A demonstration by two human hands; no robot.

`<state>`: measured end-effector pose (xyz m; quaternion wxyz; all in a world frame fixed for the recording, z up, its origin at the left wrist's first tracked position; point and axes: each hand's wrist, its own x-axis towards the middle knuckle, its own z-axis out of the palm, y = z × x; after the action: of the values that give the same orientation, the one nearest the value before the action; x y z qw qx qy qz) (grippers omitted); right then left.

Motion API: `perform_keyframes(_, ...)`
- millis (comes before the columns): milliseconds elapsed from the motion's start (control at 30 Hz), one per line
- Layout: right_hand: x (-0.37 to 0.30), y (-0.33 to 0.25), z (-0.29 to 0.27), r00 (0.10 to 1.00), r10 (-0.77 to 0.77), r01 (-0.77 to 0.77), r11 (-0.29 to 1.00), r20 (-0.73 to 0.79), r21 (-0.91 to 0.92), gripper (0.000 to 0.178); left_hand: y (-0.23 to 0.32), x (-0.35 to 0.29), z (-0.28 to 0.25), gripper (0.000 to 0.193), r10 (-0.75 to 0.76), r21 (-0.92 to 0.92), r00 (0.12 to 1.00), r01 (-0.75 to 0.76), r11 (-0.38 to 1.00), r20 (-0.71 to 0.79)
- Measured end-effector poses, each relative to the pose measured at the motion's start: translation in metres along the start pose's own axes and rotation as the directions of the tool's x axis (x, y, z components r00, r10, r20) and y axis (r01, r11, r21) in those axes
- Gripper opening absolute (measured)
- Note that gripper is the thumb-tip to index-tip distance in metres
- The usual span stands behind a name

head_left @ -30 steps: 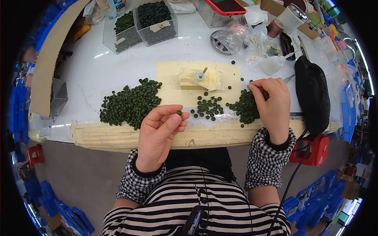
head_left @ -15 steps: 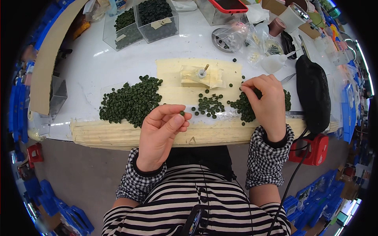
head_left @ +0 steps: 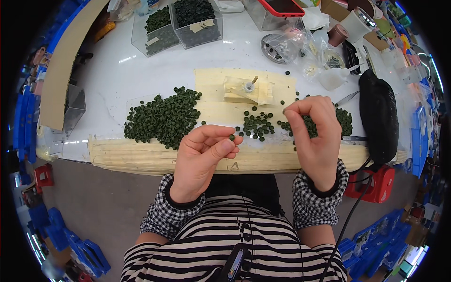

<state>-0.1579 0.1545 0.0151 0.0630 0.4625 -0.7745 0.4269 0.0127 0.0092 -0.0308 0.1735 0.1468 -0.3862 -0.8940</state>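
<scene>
Between the thumb and fingers of my left hand is a small dark green round piece, like a little button or cap. My right hand is pinched above the right-hand pile of the same pieces and partly covers it; anything between its fingertips is too small to make out. A large heap of pieces lies to the left of my left hand. Between both hands a loose cluster of pieces is spread out. Beyond it stands a tape-wrapped block holding a small cup with a stick.
Two clear bins of pieces stand at the back left. A red-framed phone, plastic bags and a white squeeze bottle are at the back right. A black mesh-covered object and pointed tweezers lie right of my right hand.
The whole view has shifted slightly. My right hand has come a little nearer and to the left, fingertips still together. My left hand has moved slightly right, still holding the green piece.
</scene>
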Motion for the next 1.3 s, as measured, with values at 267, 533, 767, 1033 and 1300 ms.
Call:
perform_keyframes(267, -0.022, -0.033, 0.039, 0.973, 0.191, -0.23, 0.774, 0.129, 0.59, 0.005, -0.003, -0.002, 0.012, 0.019, 0.071, 0.071, 0.997, -0.069, 0.995, -0.021)
perform_keyframes(533, -0.027, -0.035, 0.048, 0.97, 0.218, -0.238, 0.739, 0.11, 0.63, 0.006, -0.004, -0.004, 0.014, 0.017, 0.085, 0.065, 0.995, -0.081, 0.995, -0.057)
perform_keyframes(767, -0.027, -0.037, 0.05, 0.995, 0.061, -0.024, 0.926, -0.085, 0.377, 0.009, -0.003, -0.004, 0.015, 0.017, 0.053, 0.013, 0.996, -0.052, 0.999, -0.069)
perform_keyframes(1033, -0.03, -0.032, 0.048, 0.991, -0.059, 0.1, 0.915, -0.117, 0.391, 0.018, 0.001, -0.004, 0.013, 0.017, 0.015, -0.018, 0.998, -0.016, 1.0, -0.056)
perform_keyframes(1300, -0.032, -0.026, 0.043, 0.999, -0.019, -0.009, 0.817, 0.044, 0.577, 0.023, 0.01, -0.008, 0.015, 0.018, 0.298, 0.472, 0.954, -0.268, 0.84, 0.012)
